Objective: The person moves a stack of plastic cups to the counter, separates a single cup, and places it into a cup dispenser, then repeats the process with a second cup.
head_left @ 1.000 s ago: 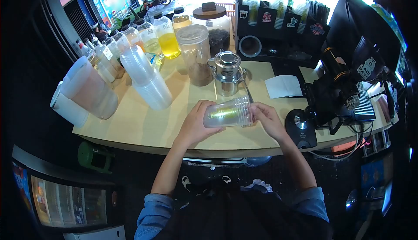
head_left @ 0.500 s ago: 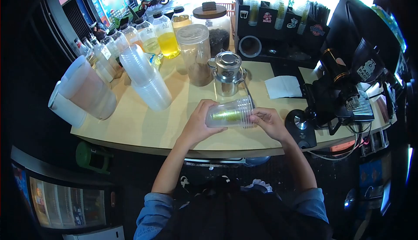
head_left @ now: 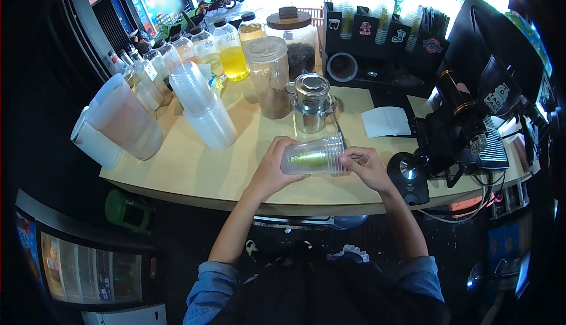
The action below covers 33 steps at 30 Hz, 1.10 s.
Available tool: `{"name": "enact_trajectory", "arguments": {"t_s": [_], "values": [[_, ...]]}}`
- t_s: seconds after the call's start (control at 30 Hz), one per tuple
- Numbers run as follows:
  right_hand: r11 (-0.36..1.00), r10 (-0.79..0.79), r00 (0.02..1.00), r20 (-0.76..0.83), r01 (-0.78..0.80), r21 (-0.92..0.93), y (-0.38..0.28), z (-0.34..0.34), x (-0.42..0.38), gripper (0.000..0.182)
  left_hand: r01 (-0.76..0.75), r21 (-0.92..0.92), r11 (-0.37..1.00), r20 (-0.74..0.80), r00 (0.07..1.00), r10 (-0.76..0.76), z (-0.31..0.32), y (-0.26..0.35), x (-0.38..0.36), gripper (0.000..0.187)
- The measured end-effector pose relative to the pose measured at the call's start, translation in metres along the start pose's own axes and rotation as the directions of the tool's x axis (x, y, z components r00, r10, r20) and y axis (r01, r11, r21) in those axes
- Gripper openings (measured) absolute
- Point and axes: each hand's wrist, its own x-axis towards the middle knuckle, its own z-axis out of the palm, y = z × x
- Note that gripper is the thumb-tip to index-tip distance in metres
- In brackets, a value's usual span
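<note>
1. Holding the clear cups [head_left: 306, 158] on their side, the left hand [head_left: 271, 168] is closed around the base end of the nested stack, its thumb along the lower side and its fingers over the top.
2. At the other end, the right hand [head_left: 367, 168] pinches the stacked rims between thumb and fingers; the rims face right. Green print shows through the plastic between the hands.
3. Below the grip is the near part of the wooden counter [head_left: 218, 177].
4. Just beyond the grip stands a metal coffee pot [head_left: 311, 107], with a tall jar [head_left: 269, 80] of brown powder behind it to the left.
5. Left of the grip, another stack of cups [head_left: 207, 115] stands on the counter, and farther left are two pitchers [head_left: 128, 124].
6. Beyond the right hand lies a white napkin [head_left: 385, 122]; to that hand's right sits a small black device [head_left: 408, 177] with a shiny round top.
7. Farthest from the grip, a black rack [head_left: 377, 51] holds more cups upright.
</note>
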Motion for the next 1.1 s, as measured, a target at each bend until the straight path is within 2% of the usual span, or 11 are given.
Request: {"name": "enact_trajectory", "arguments": {"t_s": [0.3, 0.37, 0.4, 0.47, 0.5, 0.6, 0.67, 0.7, 0.77, 0.87, 1.1], "values": [[0.997, 0.07, 0.997, 0.04, -0.068, -0.046, -0.007, 0.003, 0.002, 0.012, -0.028, 0.022, 0.999, -0.047, 0.998, 0.029, 0.002, 0.003, 0.001, 0.072], [0.999, 0.031, 0.999, 0.017, -0.03, -0.011, -0.008, 0.005, 0.003, 0.012, 0.122, -0.041, 0.992, -0.056, 0.991, -0.125, -0.003, 0.014, 0.0, 0.072], [1.0, 0.026, 0.999, 0.023, -0.026, -0.012, -0.006, 0.005, 0.004, 0.012, 0.121, -0.037, 0.992, -0.063, 0.99, -0.123, -0.002, 0.008, -0.001, 0.072], [0.999, -0.045, 0.999, -0.006, 0.045, 0.021, 0.0, 0.006, 0.002, 0.012, 0.155, -0.219, 0.963, -0.047, 0.985, -0.169, 0.001, -0.011, -0.005, 0.08], [0.999, -0.046, 0.999, -0.001, 0.046, 0.026, 0.003, 0.009, 0.002, 0.012, 0.158, -0.214, 0.964, -0.05, 0.984, -0.172, 0.002, -0.018, -0.007, 0.08], [0.997, -0.058, 0.998, -0.008, 0.058, 0.054, 0.007, 0.02, -0.003, 0.011, 0.085, -0.266, 0.96, -0.081, 0.991, -0.11, 0.001, -0.024, -0.008, 0.088], [0.994, -0.071, 0.997, 0.006, 0.071, 0.08, 0.007, 0.027, -0.005, 0.012, -0.035, -0.507, 0.861, -0.224, 0.97, -0.093, 0.002, -0.019, -0.006, 0.09], [0.994, -0.079, 0.997, -0.001, 0.079, 0.082, 0.01, 0.03, -0.005, 0.012, -0.039, -0.503, 0.863, -0.22, 0.972, -0.084, 0.003, -0.018, -0.006, 0.09], [0.991, -0.096, 0.995, -0.012, 0.097, 0.096, 0.016, 0.035, 0.0, 0.02, -0.067, -0.706, 0.705, -0.264, 0.949, -0.174, 0.005, -0.02, -0.008, 0.083], [0.985, -0.085, 0.995, -0.056, 0.092, 0.144, 0.017, 0.05, 0.007, 0.021, -0.1, -0.766, 0.635, -0.282, 0.94, -0.192, 0.0, -0.038, -0.008, 0.076], [0.995, -0.022, 0.983, -0.181, 0.04, 0.095, 0.021, 0.077, 0.013, 0.021, -0.065, -0.764, 0.642, -0.306, 0.912, -0.272, -0.004, -0.044, -0.012, 0.063]]}}
